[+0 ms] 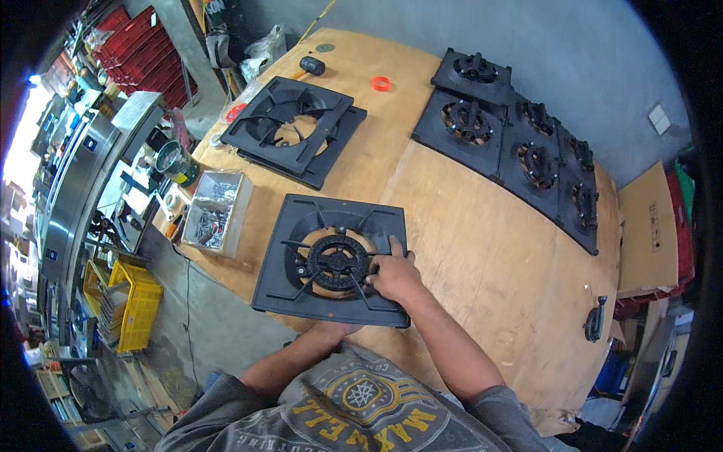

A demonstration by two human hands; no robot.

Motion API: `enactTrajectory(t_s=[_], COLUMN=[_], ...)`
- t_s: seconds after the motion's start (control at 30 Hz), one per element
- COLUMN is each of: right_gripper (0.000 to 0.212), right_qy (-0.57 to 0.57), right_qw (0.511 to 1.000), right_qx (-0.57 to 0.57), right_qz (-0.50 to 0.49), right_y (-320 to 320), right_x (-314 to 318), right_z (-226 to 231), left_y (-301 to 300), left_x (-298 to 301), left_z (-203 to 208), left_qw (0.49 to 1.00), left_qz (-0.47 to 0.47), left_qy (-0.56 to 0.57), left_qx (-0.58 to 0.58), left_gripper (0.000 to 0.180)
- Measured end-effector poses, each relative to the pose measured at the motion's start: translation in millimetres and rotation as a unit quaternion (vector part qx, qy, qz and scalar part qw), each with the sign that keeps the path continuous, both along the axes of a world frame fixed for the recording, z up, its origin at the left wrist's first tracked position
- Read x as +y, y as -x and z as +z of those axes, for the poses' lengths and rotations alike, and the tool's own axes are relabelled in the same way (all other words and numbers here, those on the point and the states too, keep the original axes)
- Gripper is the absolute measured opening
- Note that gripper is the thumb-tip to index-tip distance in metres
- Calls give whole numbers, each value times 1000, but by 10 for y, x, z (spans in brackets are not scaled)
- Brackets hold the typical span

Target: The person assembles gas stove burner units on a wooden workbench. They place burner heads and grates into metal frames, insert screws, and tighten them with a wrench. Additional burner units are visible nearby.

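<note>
A square black cast-iron stove grate lies at the near edge of the table in front of me. Its prongs point inward, and a round black burner ring sits in its central opening. My right hand is on the grate's right side, fingers bent around a prong, with the index finger reaching along the plate and the thumb close to the burner ring. My left hand goes under the near edge of the grate, and its fingers are hidden there.
Two stacked grates lie farther left, near a black mallet. Several assembled burner grates line the far right side. A box of screws stands at the table's left edge. An orange tape ring and a black clamp-like part lie on the wood.
</note>
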State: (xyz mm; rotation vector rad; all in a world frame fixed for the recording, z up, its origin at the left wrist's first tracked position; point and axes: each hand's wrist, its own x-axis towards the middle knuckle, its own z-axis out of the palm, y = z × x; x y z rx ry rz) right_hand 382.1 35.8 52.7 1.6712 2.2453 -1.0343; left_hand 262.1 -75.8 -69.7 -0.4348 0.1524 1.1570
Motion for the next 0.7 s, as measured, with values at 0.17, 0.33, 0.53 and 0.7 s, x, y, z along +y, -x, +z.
enactTrajectory(t_s=[0.17,0.33,0.53,0.7], right_gripper=[26,28,28,26], right_qy=[-23,-56,-50,-51], right_qw=[998,997,998,999], right_qx=[4,16,33,11], right_qz=[50,48,32,10], right_y=[-51,-71,-87,-16], right_x=[50,-3,-7,-79], right_z=[-180,-237,-322,-69], left_y=[36,-32,-25,-81], left_x=[-28,15,-2,101], left_z=[-69,-122,-194,-241], left_qw=[1000,999,997,995], left_qz=[-7,-19,-35,-45], left_qy=[-13,-36,-64,-81], left_qx=[10,20,29,37], left_gripper=[42,42,42,42])
